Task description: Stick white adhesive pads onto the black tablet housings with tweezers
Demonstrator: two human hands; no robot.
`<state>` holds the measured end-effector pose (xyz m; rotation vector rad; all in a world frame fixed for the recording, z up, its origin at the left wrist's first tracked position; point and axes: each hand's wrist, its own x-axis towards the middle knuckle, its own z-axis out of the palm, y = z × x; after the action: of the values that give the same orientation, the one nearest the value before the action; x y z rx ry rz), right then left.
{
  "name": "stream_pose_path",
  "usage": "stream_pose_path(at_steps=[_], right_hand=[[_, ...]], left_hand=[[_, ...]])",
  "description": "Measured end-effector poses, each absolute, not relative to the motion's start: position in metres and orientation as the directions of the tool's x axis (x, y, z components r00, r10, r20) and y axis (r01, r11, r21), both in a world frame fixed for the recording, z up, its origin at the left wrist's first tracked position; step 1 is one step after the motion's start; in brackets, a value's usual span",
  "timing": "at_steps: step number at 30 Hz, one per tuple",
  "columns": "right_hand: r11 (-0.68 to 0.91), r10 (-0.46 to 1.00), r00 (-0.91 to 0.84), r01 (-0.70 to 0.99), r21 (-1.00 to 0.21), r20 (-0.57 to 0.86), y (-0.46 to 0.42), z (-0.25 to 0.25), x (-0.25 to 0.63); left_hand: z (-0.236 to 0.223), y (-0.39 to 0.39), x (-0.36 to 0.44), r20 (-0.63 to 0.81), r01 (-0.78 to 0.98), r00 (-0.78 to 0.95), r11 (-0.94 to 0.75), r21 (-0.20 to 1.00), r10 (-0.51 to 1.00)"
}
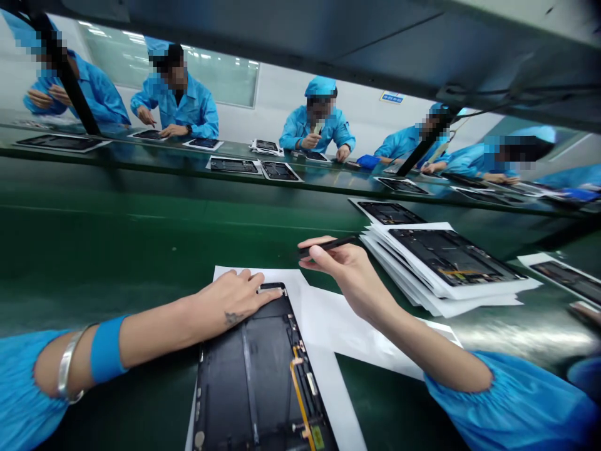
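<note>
My left hand (232, 300) lies flat with its fingertips over the top edge of a black tablet back housing (251, 382), which has an orange flex cable (300, 407) along its right side. The housing sits on a white paper sheet (347, 332). My right hand (340, 272) pinches a slim black pen-like tool (328, 245) and hovers above the paper, apart from the housing. Its tip points left, away from the housing. Close to my right hand stands a stack of similar housings on white sheets (446, 263).
A green workbench (117, 250) runs under everything, with another housing (566, 280) at the right and one (387, 213) behind the stack. Across a raised rail (282, 178) several people in blue smocks (319, 119) work at housings. A dark overhead shelf (328, 37) spans the top.
</note>
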<state>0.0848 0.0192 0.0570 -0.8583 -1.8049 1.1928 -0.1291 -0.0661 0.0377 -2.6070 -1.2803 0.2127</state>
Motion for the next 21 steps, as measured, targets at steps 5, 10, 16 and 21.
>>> stream_pose_path(at_steps=[5,10,16,21], right_hand=[[0.741,0.569,-0.701,0.21,-0.638,0.431,0.025,0.066,0.074],[0.911,0.284,-0.934,0.191,-0.365,0.219,0.032,0.061,0.056],[0.971,0.159,-0.982,0.174,-0.163,-0.097,0.031,0.053,0.034],[0.987,0.13,-0.97,0.147,-0.067,-0.204,0.027,0.06,0.022]], left_hand=[[0.027,-0.068,-0.137,0.023,0.808,0.561,-0.543,-0.228,0.827],[0.017,-0.08,-0.161,0.121,0.801,0.597,-0.583,-0.132,0.793],[0.009,-0.087,-0.17,0.159,0.789,0.614,-0.609,-0.089,0.773],[0.008,-0.085,-0.166,0.142,0.783,0.622,-0.615,-0.091,0.77]])
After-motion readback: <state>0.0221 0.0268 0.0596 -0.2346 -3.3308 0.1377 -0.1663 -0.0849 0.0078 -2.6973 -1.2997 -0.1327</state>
